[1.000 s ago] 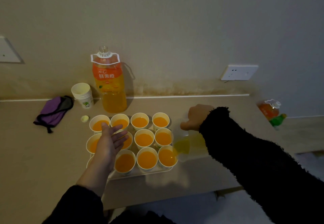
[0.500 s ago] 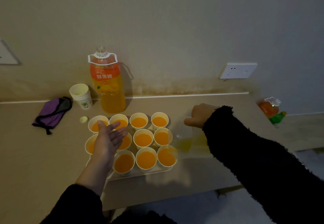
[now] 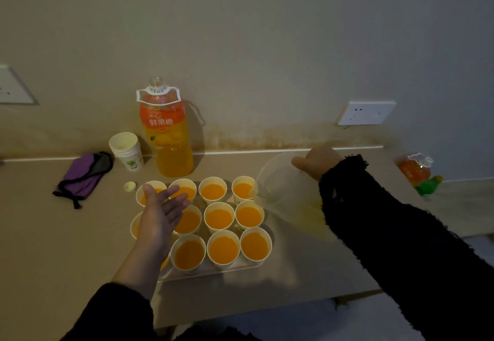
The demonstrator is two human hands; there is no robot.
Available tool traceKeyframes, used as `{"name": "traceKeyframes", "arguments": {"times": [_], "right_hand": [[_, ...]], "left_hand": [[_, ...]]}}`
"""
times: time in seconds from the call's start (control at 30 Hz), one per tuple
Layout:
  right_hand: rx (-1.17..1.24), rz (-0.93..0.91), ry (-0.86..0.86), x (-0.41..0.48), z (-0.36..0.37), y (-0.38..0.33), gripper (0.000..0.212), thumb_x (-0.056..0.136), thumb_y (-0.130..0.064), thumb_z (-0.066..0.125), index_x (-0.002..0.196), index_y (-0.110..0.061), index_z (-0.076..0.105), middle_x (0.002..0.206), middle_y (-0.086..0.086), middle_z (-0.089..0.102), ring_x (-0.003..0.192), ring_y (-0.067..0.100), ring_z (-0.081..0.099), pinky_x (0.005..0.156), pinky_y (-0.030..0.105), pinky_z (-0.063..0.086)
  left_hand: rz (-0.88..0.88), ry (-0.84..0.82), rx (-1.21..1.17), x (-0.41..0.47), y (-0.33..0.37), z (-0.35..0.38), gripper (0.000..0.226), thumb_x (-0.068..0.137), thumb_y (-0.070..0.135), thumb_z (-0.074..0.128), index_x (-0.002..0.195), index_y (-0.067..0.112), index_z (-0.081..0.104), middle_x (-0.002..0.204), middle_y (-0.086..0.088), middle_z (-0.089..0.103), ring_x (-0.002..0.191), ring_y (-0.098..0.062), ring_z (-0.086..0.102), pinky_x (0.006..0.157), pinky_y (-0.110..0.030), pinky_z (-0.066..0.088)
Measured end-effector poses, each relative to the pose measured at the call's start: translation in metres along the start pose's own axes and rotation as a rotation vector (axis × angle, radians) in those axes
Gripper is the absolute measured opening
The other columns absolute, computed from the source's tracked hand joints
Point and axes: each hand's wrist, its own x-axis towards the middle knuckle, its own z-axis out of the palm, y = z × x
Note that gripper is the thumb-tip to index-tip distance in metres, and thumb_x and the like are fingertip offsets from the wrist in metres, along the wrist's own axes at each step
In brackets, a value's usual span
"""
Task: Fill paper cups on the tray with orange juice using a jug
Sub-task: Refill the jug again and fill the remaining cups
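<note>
Tray [image 3: 213, 272] is seen near the counter [image 3: 53, 247] front edge, roughly mid-width, loaded with paper cups [image 3: 223, 249] in rows front to back, every visible one filled with orange juice close to the rim. Left hand [image 3: 160, 215] is held above the tray's left columns, palm turned up and inward, fingers straight and loosely spread, nothing held; some left-side cups are partly hidden by it. Jug [image 3: 280, 193], clear plastic, is tipped toward the tray just off its right edge, spout at the rim of the back-right cup [image 3: 242, 189]; only a thin yellow residue is seen inside. It is gripped from behind by the right hand [image 3: 316, 163], fingers curled round the back of it; the handle itself cannot be resolved. A small bottle cap [image 3: 130, 186] is lying just off the tray's back-left corner. Further left, a purple pouch [image 3: 83, 175] is lying flat. At the counter's back edge, a stack of empty cups [image 3: 127, 151] is placed just beside a large uncapped juice bottle [image 3: 167, 137], roughly half full. A smaller orange bottle [image 3: 417, 171] is seen at the far right end. A wall socket [image 3: 366, 113] is mounted above the back edge.
</note>
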Motion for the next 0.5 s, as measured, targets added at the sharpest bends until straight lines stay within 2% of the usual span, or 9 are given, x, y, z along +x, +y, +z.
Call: {"name": "traceKeyframes", "arguments": {"times": [0.13, 0.23, 0.33, 0.43, 0.5], "right_hand": [[0.128, 0.047, 0.081, 0.011, 0.004, -0.008, 0.055, 0.065, -0.061, 0.027, 0.055, -0.009, 0.044, 0.058, 0.007, 0.043, 0.056, 0.021, 0.043, 0.052, 0.028, 0.028], [0.113, 0.057, 0.132, 0.023, 0.008, -0.012, 0.061, 0.086, -0.059, 0.036, 0.063, -0.004, 0.049, 0.064, 0.01, 0.049, 0.066, 0.027, 0.049, 0.058, 0.03, 0.033], [0.101, 0.054, 0.155, 0.031, 0.009, -0.018, 0.045, 0.093, -0.049, 0.04, 0.08, -0.008, 0.054, 0.078, 0.013, 0.055, 0.076, 0.029, 0.051, 0.065, 0.029, 0.035], [0.07, 0.035, 0.159, 0.036, 0.009, -0.026, 0.049, 0.092, -0.05, 0.04, 0.078, -0.006, 0.056, 0.067, 0.009, 0.053, 0.069, 0.028, 0.051, 0.054, 0.027, 0.032], [0.036, 0.02, 0.156, 0.041, 0.011, -0.03, 0.053, 0.091, -0.051, 0.039, 0.078, -0.005, 0.059, 0.063, 0.006, 0.051, 0.065, 0.024, 0.05, 0.053, 0.026, 0.033]], "left_hand": [[0.02, 0.031, -0.013, 0.005, 0.003, -0.007, 0.07, 0.097, 0.059, 0.01, 0.118, 0.012, 0.058, 0.114, -0.013, 0.064, 0.11, -0.025, 0.059, 0.105, -0.039, 0.036], [0.033, 0.057, -0.018, 0.008, 0.006, -0.013, 0.07, 0.097, 0.059, 0.009, 0.117, 0.013, 0.058, 0.104, -0.009, 0.066, 0.105, -0.023, 0.06, 0.1, -0.036, 0.038], [0.03, 0.084, -0.035, 0.011, 0.008, -0.018, 0.068, 0.096, 0.061, 0.01, 0.11, 0.016, 0.06, 0.099, -0.005, 0.067, 0.102, -0.021, 0.061, 0.097, -0.034, 0.038], [0.023, 0.115, -0.037, 0.016, 0.009, -0.022, 0.067, 0.097, 0.06, 0.011, 0.112, 0.017, 0.06, 0.1, -0.005, 0.067, 0.103, -0.02, 0.061, 0.097, -0.034, 0.038], [0.022, 0.133, -0.035, 0.017, 0.01, -0.023, 0.067, 0.097, 0.059, 0.012, 0.115, 0.016, 0.059, 0.103, -0.007, 0.067, 0.104, -0.021, 0.06, 0.097, -0.034, 0.037]]}}
